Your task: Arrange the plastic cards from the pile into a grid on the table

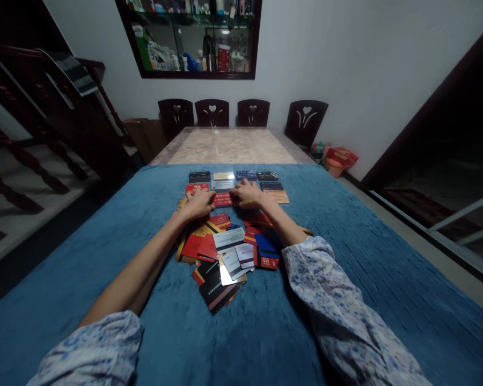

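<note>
A red card point(222, 200) lies between my two hands, just below a silver card point(222, 186). My left hand point(200, 202) has its fingers closed at the card's left end. At its right end my right hand point(247, 194) is closed too, with fingertips partly hidden. Past my hands, cards stand in rows: a dark card point(199, 176), a pale gold card point(224, 176), a blue card point(246, 175) and a black card point(268, 176), with another red card point(197, 187) beneath. Nearer me spreads a loose, overlapping pile of cards, with a grey card point(229, 239) on top.
A blue cloth point(145, 332) covers the near part of the table; the far part shows a patterned tabletop point(233, 145). Several dark chairs point(212, 112) stand at the far end. A cardboard box point(145, 139) is on the left, a red bag point(341, 157) on the right.
</note>
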`<control>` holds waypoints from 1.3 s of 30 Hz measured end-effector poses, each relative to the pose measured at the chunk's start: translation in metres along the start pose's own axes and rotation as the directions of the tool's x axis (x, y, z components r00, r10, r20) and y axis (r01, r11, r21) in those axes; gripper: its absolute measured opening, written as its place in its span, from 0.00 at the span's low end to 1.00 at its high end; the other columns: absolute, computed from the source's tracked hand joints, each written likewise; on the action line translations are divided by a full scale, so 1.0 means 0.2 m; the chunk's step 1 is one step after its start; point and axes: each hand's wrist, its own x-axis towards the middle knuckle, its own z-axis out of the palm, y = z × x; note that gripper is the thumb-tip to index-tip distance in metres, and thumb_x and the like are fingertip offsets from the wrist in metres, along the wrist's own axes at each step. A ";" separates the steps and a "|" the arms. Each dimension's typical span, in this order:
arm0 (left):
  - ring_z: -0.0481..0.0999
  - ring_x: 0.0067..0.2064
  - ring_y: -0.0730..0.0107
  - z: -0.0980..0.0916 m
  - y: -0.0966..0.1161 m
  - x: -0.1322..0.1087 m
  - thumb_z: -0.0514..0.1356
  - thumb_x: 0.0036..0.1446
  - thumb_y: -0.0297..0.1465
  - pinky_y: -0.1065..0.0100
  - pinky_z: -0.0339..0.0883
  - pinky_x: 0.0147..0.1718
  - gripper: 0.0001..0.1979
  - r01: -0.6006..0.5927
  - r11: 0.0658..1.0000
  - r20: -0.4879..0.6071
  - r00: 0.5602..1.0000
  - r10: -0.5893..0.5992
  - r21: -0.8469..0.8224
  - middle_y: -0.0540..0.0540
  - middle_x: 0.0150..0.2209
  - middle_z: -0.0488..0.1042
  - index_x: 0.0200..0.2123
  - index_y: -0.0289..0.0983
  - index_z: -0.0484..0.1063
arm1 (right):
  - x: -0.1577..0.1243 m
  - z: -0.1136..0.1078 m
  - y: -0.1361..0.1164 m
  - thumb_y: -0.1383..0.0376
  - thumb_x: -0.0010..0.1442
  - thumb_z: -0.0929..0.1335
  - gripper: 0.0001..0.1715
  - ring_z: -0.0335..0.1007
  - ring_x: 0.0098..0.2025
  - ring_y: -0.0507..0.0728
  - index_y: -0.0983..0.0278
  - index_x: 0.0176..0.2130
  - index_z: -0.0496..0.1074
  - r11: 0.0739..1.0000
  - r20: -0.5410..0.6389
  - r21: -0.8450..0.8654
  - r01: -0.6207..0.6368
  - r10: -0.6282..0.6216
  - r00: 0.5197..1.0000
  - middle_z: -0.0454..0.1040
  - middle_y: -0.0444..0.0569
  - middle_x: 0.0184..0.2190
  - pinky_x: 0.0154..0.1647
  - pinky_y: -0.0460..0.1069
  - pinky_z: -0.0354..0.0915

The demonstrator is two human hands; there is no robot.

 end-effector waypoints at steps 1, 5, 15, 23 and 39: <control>0.59 0.66 0.39 0.00 0.00 0.00 0.57 0.61 0.32 0.40 0.57 0.57 0.23 0.000 1.000 -0.002 1.000 0.000 -0.001 0.34 0.61 0.69 0.59 0.41 0.70 | 0.00 0.00 0.00 0.64 0.61 0.66 0.20 0.58 0.60 0.71 0.60 0.52 0.75 1.000 -0.002 -0.001 0.002 -0.002 1.000 0.71 0.59 0.57 0.53 0.65 0.62; 0.59 0.65 0.39 0.00 0.00 0.00 0.57 0.60 0.32 0.40 0.58 0.56 0.22 0.001 1.000 -0.007 1.000 -0.001 -0.004 0.35 0.60 0.69 0.58 0.41 0.72 | 0.00 0.00 -0.01 0.65 0.60 0.66 0.21 0.58 0.60 0.71 0.61 0.52 0.75 1.000 -0.006 -0.010 0.011 -0.011 1.000 0.72 0.60 0.56 0.53 0.65 0.63; 0.60 0.65 0.42 -0.01 0.01 0.00 0.57 0.60 0.32 0.42 0.58 0.56 0.21 -0.019 1.000 0.005 1.000 0.019 0.007 0.36 0.60 0.69 0.57 0.42 0.72 | 0.00 0.02 0.00 0.64 0.59 0.66 0.21 0.59 0.58 0.72 0.59 0.51 0.77 1.000 -0.039 0.018 0.008 -0.007 0.999 0.73 0.60 0.54 0.51 0.65 0.63; 0.61 0.62 0.42 -0.02 0.00 -0.01 0.58 0.59 0.32 0.43 0.57 0.55 0.18 -0.052 0.998 -0.018 0.998 0.052 -0.022 0.38 0.57 0.72 0.52 0.42 0.75 | -0.01 0.01 -0.02 0.65 0.59 0.65 0.21 0.60 0.57 0.71 0.58 0.51 0.77 1.000 -0.039 0.006 0.001 -0.001 0.999 0.74 0.58 0.53 0.51 0.64 0.63; 0.60 0.64 0.39 -0.04 0.02 -0.01 0.60 0.59 0.35 0.42 0.56 0.57 0.22 -0.041 0.999 -0.047 0.998 0.041 -0.001 0.38 0.59 0.71 0.57 0.45 0.73 | -0.03 0.00 0.01 0.61 0.63 0.64 0.26 0.57 0.59 0.71 0.56 0.59 0.74 1.000 -0.098 0.014 0.000 0.001 0.995 0.71 0.58 0.57 0.53 0.65 0.61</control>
